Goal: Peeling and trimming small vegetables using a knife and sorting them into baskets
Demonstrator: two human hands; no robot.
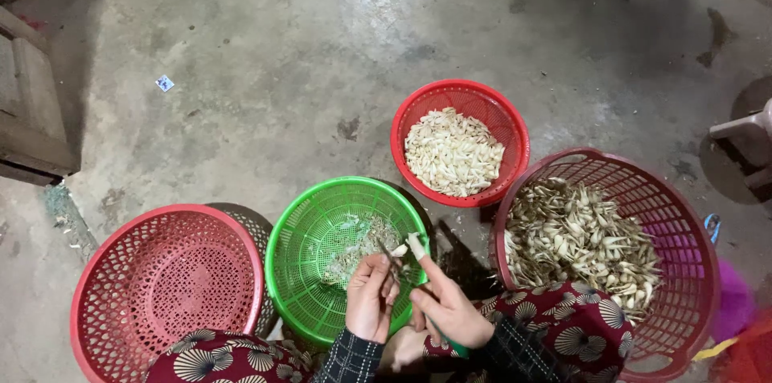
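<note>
My left hand (371,296) and my right hand (449,307) meet over the near rim of a green plastic basket (301,226). The left hand pinches a small pale clove (400,251). The right hand grips a small knife with a green handle (458,348), its blade (391,258) reaching to the clove. A white wrap covers the right forefinger's tip (416,245). Thin peelings (354,254) lie in the green basket.
A red basket (515,122) holds peeled white cloves (453,151). A dark red basket (691,230) at right holds unpeeled cloves (579,242). A pink basket (161,286) sits at left. My knees in patterned cloth (571,327) frame the bottom. The concrete floor (265,69) stretches beyond.
</note>
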